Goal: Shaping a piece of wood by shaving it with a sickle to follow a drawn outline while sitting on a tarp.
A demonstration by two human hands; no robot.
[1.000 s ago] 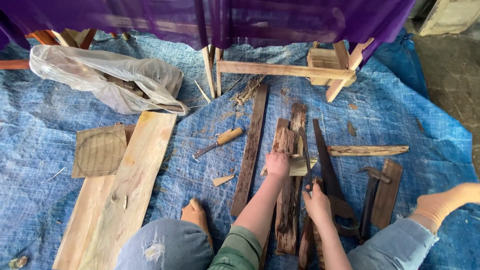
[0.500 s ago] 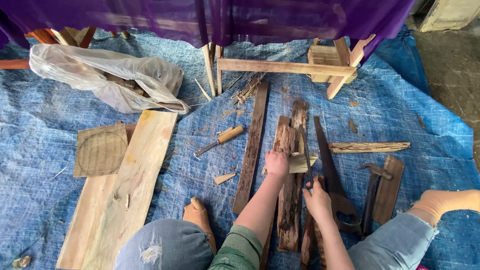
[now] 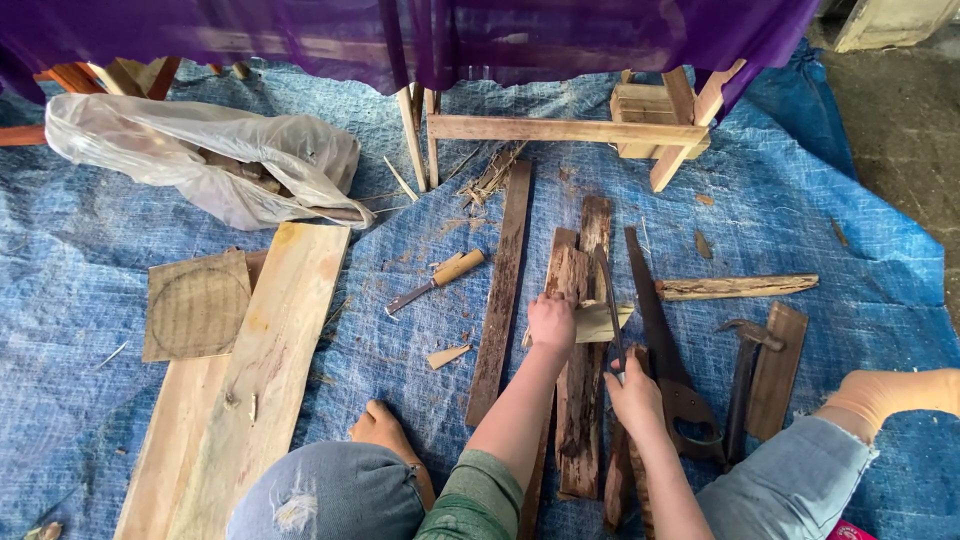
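Note:
My left hand (image 3: 552, 325) presses a small pale wood block (image 3: 603, 320) down onto a weathered dark plank (image 3: 578, 400) that lies on the blue tarp (image 3: 800, 220). My right hand (image 3: 635, 397) grips the handle of a thin dark blade (image 3: 607, 300). The blade points away from me, with its edge against the block's right side. A handsaw (image 3: 660, 335) lies flat just right of my right hand. My knees and a bare foot frame the bottom of the view.
A hammer (image 3: 745, 365) rests on a short board at right, near a split stick (image 3: 735, 288). A wooden-handled chisel (image 3: 440, 280) and a long dark slat (image 3: 503, 290) lie left of my hands. Further left are pale planks (image 3: 260, 370), a square board (image 3: 195, 305) and a plastic bag (image 3: 200, 160). A wooden frame (image 3: 570, 130) stands at the back.
Both hands stay on the block and the blade, with only a slight shift of the right hand and the view.

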